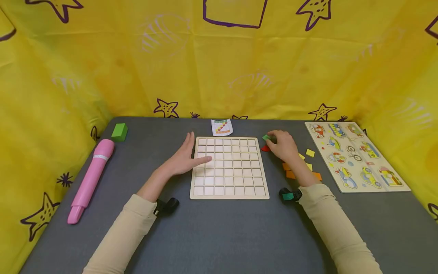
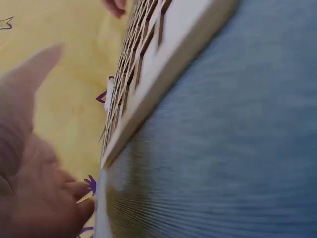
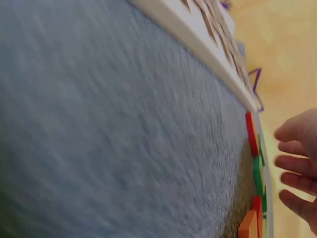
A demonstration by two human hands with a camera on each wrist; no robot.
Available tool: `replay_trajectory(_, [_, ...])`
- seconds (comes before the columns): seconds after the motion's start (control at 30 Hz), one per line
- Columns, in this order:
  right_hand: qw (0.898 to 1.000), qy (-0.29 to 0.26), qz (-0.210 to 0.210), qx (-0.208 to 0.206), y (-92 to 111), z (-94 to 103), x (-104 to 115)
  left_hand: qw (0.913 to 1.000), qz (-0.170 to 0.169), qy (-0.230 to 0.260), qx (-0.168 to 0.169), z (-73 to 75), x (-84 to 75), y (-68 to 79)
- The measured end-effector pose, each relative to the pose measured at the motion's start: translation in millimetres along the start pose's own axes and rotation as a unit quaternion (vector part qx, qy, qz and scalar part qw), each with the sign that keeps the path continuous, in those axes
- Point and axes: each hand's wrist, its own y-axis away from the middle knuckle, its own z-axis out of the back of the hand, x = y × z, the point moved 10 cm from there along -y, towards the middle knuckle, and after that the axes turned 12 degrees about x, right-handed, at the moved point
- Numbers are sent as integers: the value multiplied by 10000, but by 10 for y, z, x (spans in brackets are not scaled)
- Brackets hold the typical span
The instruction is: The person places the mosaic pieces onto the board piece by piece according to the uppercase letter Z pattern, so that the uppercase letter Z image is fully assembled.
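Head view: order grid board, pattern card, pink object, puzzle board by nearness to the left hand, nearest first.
1. Grid board, immediately right
2. Pattern card, forward and right
3. Pink object, left side
4. Puzzle board, far right

Curtained booth: yellow starfish-print cloth (image 1: 212, 61), grey table (image 1: 219, 239).

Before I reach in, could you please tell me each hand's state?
Left hand: open, holding nothing.
Right hand: open, near green pieces.
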Motion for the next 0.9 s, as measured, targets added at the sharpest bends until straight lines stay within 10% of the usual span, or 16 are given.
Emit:
replay_trajectory(0.17, [9993,-72,-301,214,-71,-54,-109,9978,-284,-130,582,-267,63,131])
replay_trajectory(0.5, [9985,-436,-334,-35,-110,-50,-110,9930,-713,-731,592,-347,57,197])
replay_trajectory(0.9, [9819,-1457,888,816,-357,-386,1167,9884,-406,-1293,690,-375,23,168])
